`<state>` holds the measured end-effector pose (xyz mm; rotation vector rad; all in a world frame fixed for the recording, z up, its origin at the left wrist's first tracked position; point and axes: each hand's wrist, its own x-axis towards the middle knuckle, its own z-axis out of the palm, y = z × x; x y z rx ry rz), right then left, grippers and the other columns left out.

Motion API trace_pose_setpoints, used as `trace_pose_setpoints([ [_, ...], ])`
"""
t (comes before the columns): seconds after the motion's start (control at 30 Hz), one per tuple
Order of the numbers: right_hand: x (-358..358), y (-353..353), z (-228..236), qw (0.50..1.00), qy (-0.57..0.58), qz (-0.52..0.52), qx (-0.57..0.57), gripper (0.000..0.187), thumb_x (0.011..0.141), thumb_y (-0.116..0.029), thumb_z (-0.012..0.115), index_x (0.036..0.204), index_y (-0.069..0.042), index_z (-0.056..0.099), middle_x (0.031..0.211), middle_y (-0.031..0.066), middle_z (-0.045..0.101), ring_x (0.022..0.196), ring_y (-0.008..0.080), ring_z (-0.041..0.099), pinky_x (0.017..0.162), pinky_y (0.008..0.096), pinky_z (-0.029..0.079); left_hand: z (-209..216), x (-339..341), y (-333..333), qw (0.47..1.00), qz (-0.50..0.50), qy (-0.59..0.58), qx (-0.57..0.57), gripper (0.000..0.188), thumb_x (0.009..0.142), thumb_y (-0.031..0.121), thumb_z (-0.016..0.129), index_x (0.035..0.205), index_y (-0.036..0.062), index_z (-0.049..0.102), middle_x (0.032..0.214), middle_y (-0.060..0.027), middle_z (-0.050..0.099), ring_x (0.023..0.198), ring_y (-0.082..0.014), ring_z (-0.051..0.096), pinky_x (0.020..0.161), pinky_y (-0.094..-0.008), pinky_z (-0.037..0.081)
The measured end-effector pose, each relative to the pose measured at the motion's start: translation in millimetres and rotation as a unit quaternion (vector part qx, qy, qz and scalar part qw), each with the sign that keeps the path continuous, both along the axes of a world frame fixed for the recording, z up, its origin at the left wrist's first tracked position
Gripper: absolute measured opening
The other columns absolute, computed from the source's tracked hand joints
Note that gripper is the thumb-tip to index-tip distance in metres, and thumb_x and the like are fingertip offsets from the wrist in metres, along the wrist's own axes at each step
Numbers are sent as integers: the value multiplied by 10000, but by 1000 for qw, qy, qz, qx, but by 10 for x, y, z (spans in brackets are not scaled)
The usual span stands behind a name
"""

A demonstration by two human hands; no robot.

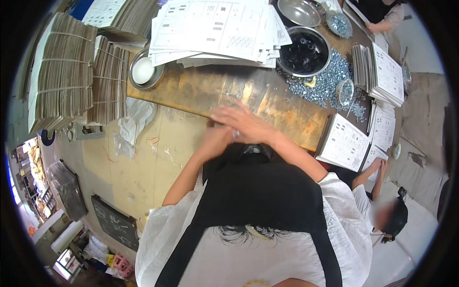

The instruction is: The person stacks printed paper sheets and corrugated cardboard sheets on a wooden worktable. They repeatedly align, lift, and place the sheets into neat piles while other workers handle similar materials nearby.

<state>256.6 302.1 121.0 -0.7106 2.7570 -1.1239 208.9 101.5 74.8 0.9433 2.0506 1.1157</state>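
Right hand [248,125] lay across left hand [217,139] by the tabletop's [201,88] near edge, right fingers extended. Step judged: close two-handed handling; next move probably called for parting them. Pale glint [235,134] between; grip on anything: could not tell. Blur and overlap hid left fingers.

Worktable: runs across the upper middle of the frame, its bare top [191,88] dark brown with worn ochre patches.
Floor: tan surface [119,177] left of centre, strewn with red and white scraps [152,141].
Dark board: framed panel [114,222] at lower left, pale marks across its face.
Right side: grey-brown surface [423,103], wall or floor unclear, with a dark patch [417,160].
Light: bright window-like opening [13,178] at the left rim.
Lower left corner: pink plastic item [123,264], white bundles [97,247].
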Motion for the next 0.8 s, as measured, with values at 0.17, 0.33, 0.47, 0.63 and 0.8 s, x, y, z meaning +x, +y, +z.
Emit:
trace_pose_setpoints([
  [0.17, 103, -603, 303, 909, -186, 85, -364, 1081, 766, -304, 864, 1614, -137, 216, 1594, 127, 366, 1455, 266, 366, 1188, 420, 292, 1632, 399, -478, 956, 130, -228, 128, 216, 1065, 204, 486, 1055, 31, 616, 752, 31, 532, 603, -62, 426, 547, -252, 345],
  [0.33, 165, -1415, 916, 861, -355, 283, -232, 587, 870, -369, 800, 1306, -47, 573, 1203, 81, 650, 1080, 201, 613, 900, 326, 486, 2042, 798, -1082, 848, 349, -199, 346, 210, 1063, 209, 500, 1107, 29, 598, 712, 46, 507, 571, -39, 378, 517, -216, 287],
  [0.47, 324, -1571, 1110, 712, -558, 236, -356, 236, 965, -302, 678, 973, -78, 604, 660, -31, 531, 540, 94, 473, 558, 275, 424, 2115, 1004, -1782, 660, 410, -116, 619, 210, 1060, 248, 510, 1081, 45, 563, 670, 69, 437, 541, -36, 362, 479, -221, 274],
  [0.63, -204, -1555, 1082, 662, -381, 108, -636, 211, 1065, -237, 474, 1000, -83, 603, 1183, 126, 622, 1064, 194, 582, 906, 361, 470, 1503, 1432, -2277, 560, 533, -149, 616, 199, 1053, 259, 515, 1011, 70, 559, 650, 72, 397, 521, -45, 369, 461, -209, 302],
  [0.8, -347, -1524, 1371, 498, -465, 91, -726, 369, 1101, -316, 410, 844, -83, 536, 1237, 100, 634, 975, 175, 641, 856, 333, 536, 708, 1757, -1252, 648, 507, -335, 459, 367, 1023, 290, 509, 1253, 11, 570, 1059, -106, 664, 970, -205, 674, 826, -322, 551],
])
